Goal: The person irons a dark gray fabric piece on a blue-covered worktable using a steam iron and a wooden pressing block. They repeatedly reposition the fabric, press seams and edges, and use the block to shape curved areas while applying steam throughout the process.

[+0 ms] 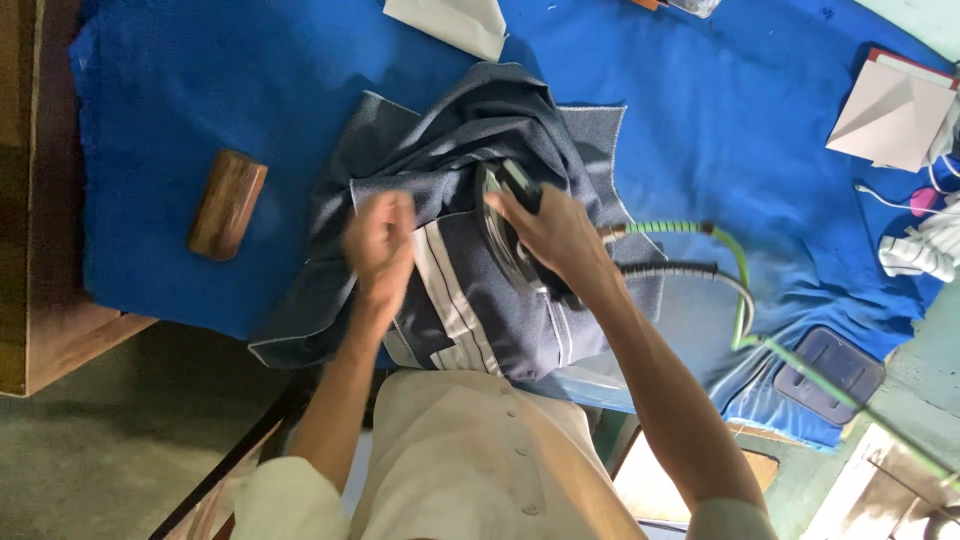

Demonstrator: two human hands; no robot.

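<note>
A dark grey-blue garment point(470, 140) with pale seam strips lies bunched on the blue cloth-covered table point(220, 80). My right hand point(555, 235) grips the black handle of a steam iron point(505, 235), which is tilted on the garment. A green hose point(735, 270) and a dark cable run from the iron off to the right. My left hand point(378, 245) is blurred and rests on the garment's folded edge, just left of the iron, fingers curled on the fabric.
A brown wooden block point(227, 203) lies on the cloth at left. White folded paper point(450, 22) sits at the top, an open pale card box point(893, 110) at right. A dark flat pad point(830, 375) lies at the lower right near white cables point(920, 250).
</note>
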